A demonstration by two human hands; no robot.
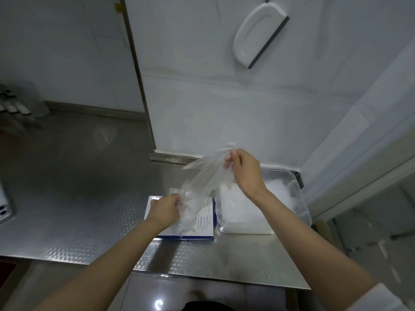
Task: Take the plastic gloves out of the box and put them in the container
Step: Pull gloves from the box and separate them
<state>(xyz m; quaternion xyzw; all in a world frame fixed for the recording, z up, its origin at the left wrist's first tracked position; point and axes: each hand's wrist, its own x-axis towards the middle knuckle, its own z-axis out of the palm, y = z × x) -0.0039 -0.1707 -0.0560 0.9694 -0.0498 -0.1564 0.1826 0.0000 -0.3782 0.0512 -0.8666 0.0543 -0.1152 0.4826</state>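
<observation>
Plastic gloves [202, 178], one clear bunch whose number cannot be counted, stretch slantwise in the air between two hands. The left hand [165, 209] curls its fingers round the crumpled lower end, and the one box [203, 231] lies right under those fingers. The right hand [246, 169] pinches the upper end between thumb and fingertips. Below and just right of them stands the one container [302, 198], just beside the box, with pale crumpled plastic inside. Both stand on the steel counter [89, 209]. The right forearm crosses the container and hides part of it. One white squeegee [258, 34] hangs on the wall far above the right fingertips. A phone [3, 207] lies well left of the left fingers. The bunch is thin, see-through and pleated, and blurred near the top. The box is white with blue sides and a hand outline drawn on top.
</observation>
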